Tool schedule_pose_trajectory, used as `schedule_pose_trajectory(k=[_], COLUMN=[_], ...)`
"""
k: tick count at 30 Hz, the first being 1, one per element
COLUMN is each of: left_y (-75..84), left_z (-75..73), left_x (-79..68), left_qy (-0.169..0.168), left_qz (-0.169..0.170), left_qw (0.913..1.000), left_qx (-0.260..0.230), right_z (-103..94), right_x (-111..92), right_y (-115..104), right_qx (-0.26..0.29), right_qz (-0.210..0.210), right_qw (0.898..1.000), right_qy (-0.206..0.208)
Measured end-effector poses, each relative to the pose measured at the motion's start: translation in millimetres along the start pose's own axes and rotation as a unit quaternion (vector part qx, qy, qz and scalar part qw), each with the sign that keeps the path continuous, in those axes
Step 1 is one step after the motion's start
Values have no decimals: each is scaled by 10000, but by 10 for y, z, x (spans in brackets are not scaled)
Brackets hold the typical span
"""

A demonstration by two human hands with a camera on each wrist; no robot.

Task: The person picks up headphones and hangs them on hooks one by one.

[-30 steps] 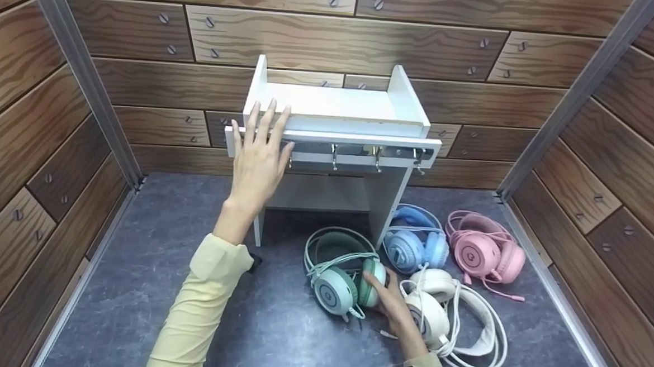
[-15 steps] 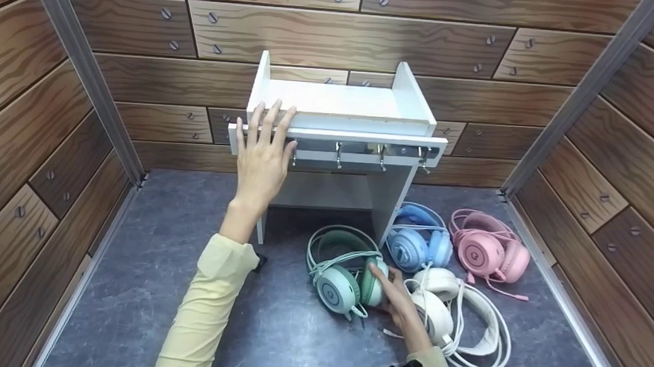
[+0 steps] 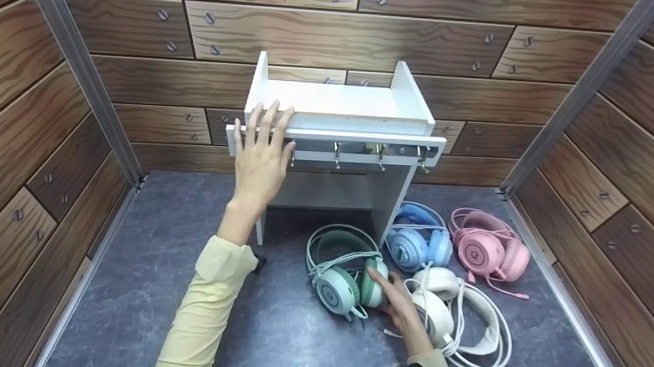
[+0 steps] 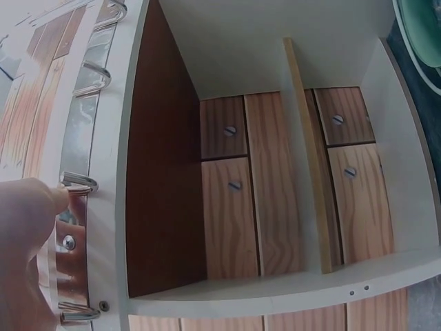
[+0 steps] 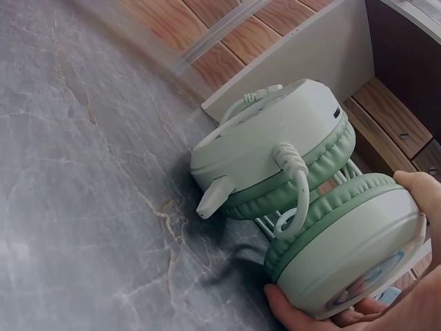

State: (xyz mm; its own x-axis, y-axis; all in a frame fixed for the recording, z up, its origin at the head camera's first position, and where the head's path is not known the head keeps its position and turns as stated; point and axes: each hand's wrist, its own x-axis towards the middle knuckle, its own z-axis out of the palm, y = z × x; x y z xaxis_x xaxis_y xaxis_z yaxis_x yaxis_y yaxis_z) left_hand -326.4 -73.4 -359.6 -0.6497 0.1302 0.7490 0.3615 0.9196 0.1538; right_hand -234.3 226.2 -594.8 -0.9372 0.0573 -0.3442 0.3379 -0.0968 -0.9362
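Observation:
A white shelf unit [image 3: 331, 100] stands at the back, with a hook rail [image 3: 357, 146] across its front. My left hand [image 3: 260, 163] lies with spread, straight fingers over the left end of that rail; in the left wrist view a metal hook [image 4: 79, 181] is right at the thumb. Below, a mint green headset [image 3: 337, 290] sits on the floor in front of the shelf. My right hand [image 3: 396, 299] grips its right ear cup, thumb on one side and fingers on the other, as the right wrist view shows around the ear cup [image 5: 351, 248].
To the right lie a blue headset [image 3: 410, 246], a pink headset [image 3: 480, 253] and a white headset [image 3: 437, 315] with a coiled cable. The white one is close beside my right wrist. Wood-patterned walls [image 3: 334, 38] enclose the grey floor [image 3: 274, 337].
Both hands and the green headset hold their places. Only the head view shifts slightly.

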Motion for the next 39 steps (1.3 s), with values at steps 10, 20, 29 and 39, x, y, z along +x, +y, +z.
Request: schedule_pose_trajectory(k=[10,20,29,39], left_y=[-4,-4,3,9], left_z=[-9,-14,-13,-12], left_x=[0,1,-2,-2], left_qy=[55,69,6,-24], left_qz=[-10,15,7,-11], left_qw=[10000,10000,10000,10000], left_qx=[42,-12,21,-22], right_z=[-23,18,21,36], right_x=[17,-29,-114,-116], right_y=[118,151,136,213], right_qx=[103,191,405,351], right_qz=[-262,-528,-685,-958], right_qw=[9996,9983,9968,9947], right_qy=[31,129,-89,78])
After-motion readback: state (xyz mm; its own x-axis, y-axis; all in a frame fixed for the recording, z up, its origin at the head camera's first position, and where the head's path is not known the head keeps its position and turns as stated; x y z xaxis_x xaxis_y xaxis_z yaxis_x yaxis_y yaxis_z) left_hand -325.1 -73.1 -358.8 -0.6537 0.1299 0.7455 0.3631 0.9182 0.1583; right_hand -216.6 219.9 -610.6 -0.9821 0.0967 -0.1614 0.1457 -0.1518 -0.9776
